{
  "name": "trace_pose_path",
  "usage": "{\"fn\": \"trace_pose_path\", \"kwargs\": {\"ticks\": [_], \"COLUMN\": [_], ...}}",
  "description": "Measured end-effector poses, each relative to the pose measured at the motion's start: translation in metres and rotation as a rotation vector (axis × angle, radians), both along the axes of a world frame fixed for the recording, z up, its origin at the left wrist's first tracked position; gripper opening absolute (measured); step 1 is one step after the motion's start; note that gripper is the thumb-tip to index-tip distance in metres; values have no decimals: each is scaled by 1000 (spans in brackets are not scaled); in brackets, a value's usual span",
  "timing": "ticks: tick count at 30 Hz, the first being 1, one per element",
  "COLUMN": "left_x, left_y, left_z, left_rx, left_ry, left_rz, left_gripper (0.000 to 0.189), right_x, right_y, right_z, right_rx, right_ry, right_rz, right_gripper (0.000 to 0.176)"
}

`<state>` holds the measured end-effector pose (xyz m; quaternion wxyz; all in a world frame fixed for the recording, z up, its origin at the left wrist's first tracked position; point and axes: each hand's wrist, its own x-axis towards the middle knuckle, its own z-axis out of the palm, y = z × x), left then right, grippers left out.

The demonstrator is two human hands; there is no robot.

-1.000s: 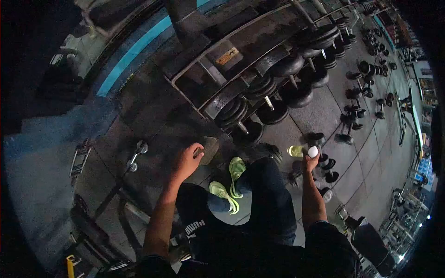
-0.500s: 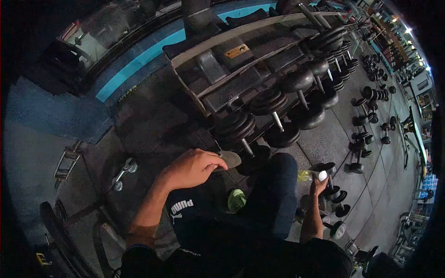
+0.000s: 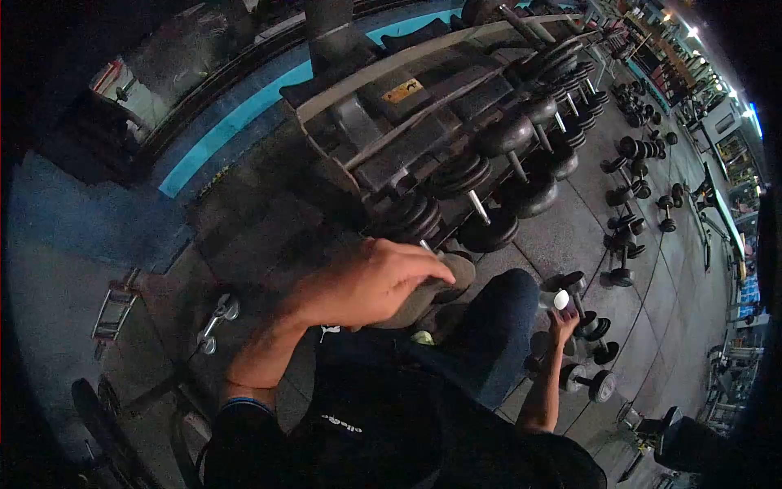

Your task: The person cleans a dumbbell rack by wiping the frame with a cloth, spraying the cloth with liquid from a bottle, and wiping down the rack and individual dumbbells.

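Observation:
My left hand (image 3: 375, 281) is raised in front of my body, its fingers closed on a grey-brown cloth (image 3: 415, 308) that hangs below and beyond the fingertips. Behind the cloth stand the nearest dumbbells (image 3: 415, 218) of a row on the floor. My right hand (image 3: 562, 323), out past my bent knee, is wrapped round a small bottle with a white top (image 3: 561, 299); most of the bottle's body is hidden or blends into the floor. Dark dumbbells (image 3: 601, 328) lie just beyond that hand.
A low metal rack (image 3: 358, 159) runs behind the row of dumbbells. More dumbbells (image 3: 626, 261) are scattered over the tiled floor on the right. On the left lie a chrome handle (image 3: 216, 322) and a metal frame piece (image 3: 116, 315). Dark equipment (image 3: 102, 432) stands at the lower left.
My left hand has come closer and moved right with the cloth, which now shows larger. The green item by my legs is mostly covered. My right hand still holds the bottle, tilted differently.

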<state>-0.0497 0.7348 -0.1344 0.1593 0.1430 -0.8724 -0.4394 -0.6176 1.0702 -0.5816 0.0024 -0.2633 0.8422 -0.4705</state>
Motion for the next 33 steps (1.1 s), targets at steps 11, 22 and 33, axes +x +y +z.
{"fn": "trace_pose_path", "kwargs": {"ticks": [11,22,33], "left_x": [-46,19,40], "left_y": [-40,-53,-32], "left_z": [-1,-32,-42], "left_rx": [-118,52,149], "left_ry": [172,144,-41], "left_rz": [-168,44,149], "left_gripper": [35,30,27], "right_x": [305,98,54], "right_y": [-214,-93,-110], "right_z": [354,85,43], "right_rx": [-240,64,-85], "right_ry": [-34,182,108], "right_rz": [562,-97,-257], "right_gripper": [39,105,48]}}
